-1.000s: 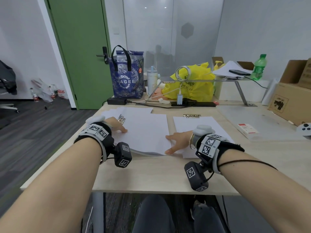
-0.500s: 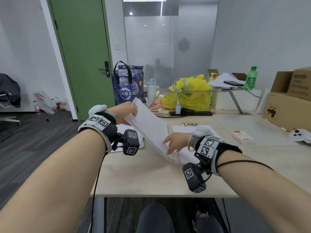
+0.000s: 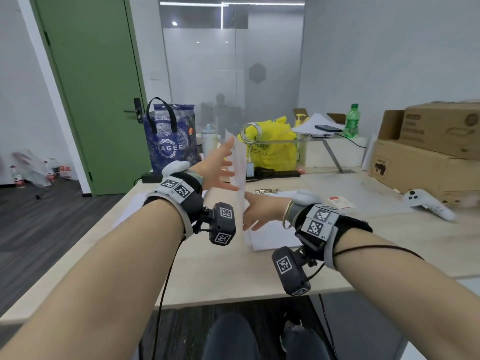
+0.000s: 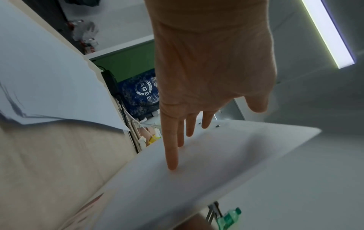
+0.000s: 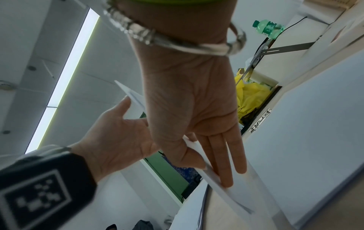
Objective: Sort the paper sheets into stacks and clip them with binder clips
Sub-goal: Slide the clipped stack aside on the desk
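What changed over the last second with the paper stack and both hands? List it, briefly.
The paper stack, flat on the table a second ago, has been swung up on edge, nearly vertical. The left hand rose with it and now lies open-fingered against its face; the right hand pinches its lower part. The sheets on the right and the metal clip behind them stayed put.

A white paper stack stands on edge on the light wooden desk, between the left hand and right hand. More white sheets lie flat to its right, a metal binder clip behind them.
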Demonstrator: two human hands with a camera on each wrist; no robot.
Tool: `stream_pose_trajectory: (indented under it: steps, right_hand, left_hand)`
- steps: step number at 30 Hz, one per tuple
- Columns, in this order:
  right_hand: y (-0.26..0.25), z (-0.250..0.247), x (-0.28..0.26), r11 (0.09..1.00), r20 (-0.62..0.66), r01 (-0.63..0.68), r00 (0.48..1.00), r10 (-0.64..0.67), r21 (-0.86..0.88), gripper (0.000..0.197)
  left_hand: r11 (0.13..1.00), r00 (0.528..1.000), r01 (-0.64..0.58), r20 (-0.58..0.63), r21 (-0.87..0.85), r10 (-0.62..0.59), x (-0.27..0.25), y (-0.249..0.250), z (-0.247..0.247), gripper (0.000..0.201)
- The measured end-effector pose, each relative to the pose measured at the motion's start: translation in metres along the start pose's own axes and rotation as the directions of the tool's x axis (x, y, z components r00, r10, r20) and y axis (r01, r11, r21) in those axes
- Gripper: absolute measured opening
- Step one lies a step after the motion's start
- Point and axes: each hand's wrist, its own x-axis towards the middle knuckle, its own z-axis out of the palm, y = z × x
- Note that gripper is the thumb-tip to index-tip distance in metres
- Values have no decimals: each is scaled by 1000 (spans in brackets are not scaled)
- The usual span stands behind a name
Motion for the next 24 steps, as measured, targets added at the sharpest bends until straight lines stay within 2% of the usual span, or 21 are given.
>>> stream_pose_trajectory:
  steps: [5,7,11,15,18,20,22,23,24]
  right_hand:
    - [14,-10,-16,999,-4,22,1000,-22,-24,47]
    - [24,-15,-21,1000,0,14,1000,-14,8,42]
    - [45,-21,-31,996,5,-86,996,86,-7,29]
    - [70,-22,-44,937,71,-349,935,346,29,63]
    - [90,-21,-50,901,126,-433,894,430,2,70]
    - [99,-22,-52,888,128,-454,878,461,-75,64]
    - [101,-26,-55,878,136,-450,871,472,-163,55]
    - [101,-30,-56,873,145,-448,867,477,-192,51]
    - [99,-34,-58,871,150,-445,865,478,-211,47]
  left_hand:
    - [989,998,63,2,136,-64,13,-14,33,80]
    - [969,991,109,49,222,-123,15,-20,46,79]
    - [894,969,176,87,413,-231,19,-32,68,80]
    - [813,949,203,95,546,-301,23,-45,84,82]
    - [805,946,205,96,557,-308,24,-55,94,78]
    - [780,941,209,96,590,-325,26,-61,99,77]
    - [710,938,198,80,676,-337,28,-64,103,78]
    - [627,942,164,68,762,-329,28,-64,103,79]
    - [505,948,119,54,855,-315,29,-63,103,78]
